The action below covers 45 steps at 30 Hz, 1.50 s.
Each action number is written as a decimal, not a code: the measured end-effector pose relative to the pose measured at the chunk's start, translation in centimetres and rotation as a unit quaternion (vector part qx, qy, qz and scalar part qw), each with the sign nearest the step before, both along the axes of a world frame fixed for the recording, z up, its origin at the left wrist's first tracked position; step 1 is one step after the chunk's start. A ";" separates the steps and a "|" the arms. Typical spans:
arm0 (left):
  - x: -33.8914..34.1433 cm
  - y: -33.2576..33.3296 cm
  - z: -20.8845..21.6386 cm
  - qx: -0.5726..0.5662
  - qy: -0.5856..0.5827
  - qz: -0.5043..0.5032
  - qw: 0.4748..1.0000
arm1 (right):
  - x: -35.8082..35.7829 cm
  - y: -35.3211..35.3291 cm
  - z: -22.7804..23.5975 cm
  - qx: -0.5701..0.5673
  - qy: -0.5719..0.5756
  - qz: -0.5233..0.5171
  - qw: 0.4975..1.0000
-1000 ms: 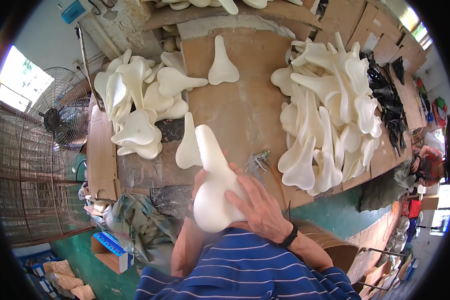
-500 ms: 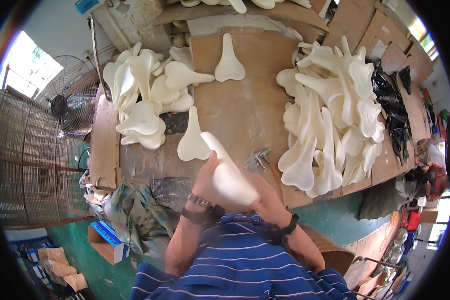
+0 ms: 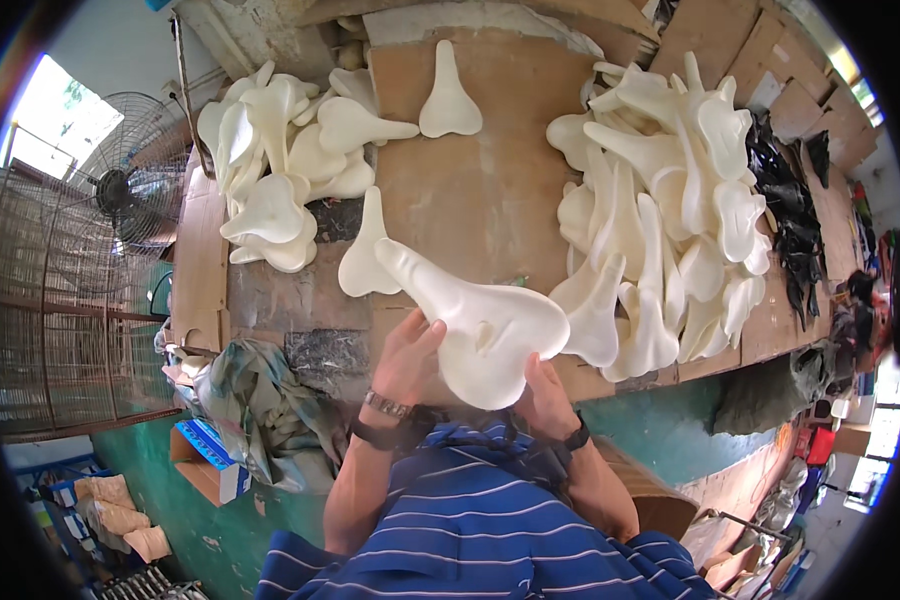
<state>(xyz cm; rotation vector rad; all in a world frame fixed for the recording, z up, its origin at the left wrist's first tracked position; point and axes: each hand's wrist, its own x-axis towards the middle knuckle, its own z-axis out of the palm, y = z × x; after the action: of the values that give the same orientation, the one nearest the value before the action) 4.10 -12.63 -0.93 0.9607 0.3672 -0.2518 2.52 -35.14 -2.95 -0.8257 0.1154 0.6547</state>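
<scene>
Between my two hands is a cream-white bicycle saddle foam pad point(image 3: 485, 335), tilted with its broad face toward me and a small hollow in its middle. My left hand point(image 3: 407, 358) grips its left side below the long nose, thumb in front. At the wide rear end my right hand point(image 3: 547, 397) holds the lower right edge; its fingers are mostly hidden behind the pad. Just past the nose, another saddle pad point(image 3: 366, 255) lies on the table. A further saddle pad point(image 3: 451, 100) rests alone at the far middle of the cardboard point(image 3: 450, 200).
Heaps of saddle pads lie at the left point(image 3: 275, 140) and right point(image 3: 660, 220) of the table. Black plastic scraps point(image 3: 785, 220) line the right side. A wire-cage fan point(image 3: 120, 190) stands far left, a crumpled cloth point(image 3: 270, 410) and an open box point(image 3: 210, 465) nearer.
The held pad has turned from edge-on to face-on, its broad end swinging up to the right. My view has shifted slightly. The small metal tool on the table is now mostly covered.
</scene>
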 end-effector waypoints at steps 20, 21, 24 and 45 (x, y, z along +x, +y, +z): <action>0.1 3.6 0.2 0.005 -0.131 -0.008 0.991 | 3.8 6.5 8.2 -0.589 -0.443 -0.086 0.670; 0.1 3.9 0.7 0.010 -0.138 -0.014 0.990 | 4.0 7.3 7.9 -0.579 -0.420 -0.096 0.692; -0.4 5.2 1.0 0.016 -0.156 -0.028 0.987 | 4.1 8.9 7.8 -0.603 -0.434 -0.081 0.664; 0.0 11.4 -1.4 -0.112 -0.091 -0.086 0.986 | 1.3 16.2 8.7 -0.690 -0.358 -0.105 0.620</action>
<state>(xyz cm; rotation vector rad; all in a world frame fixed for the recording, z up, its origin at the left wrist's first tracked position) 4.10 -1.19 -2.38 0.7862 0.0855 -0.3521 3.86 -18.98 5.77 -2.4898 -0.0469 -0.2008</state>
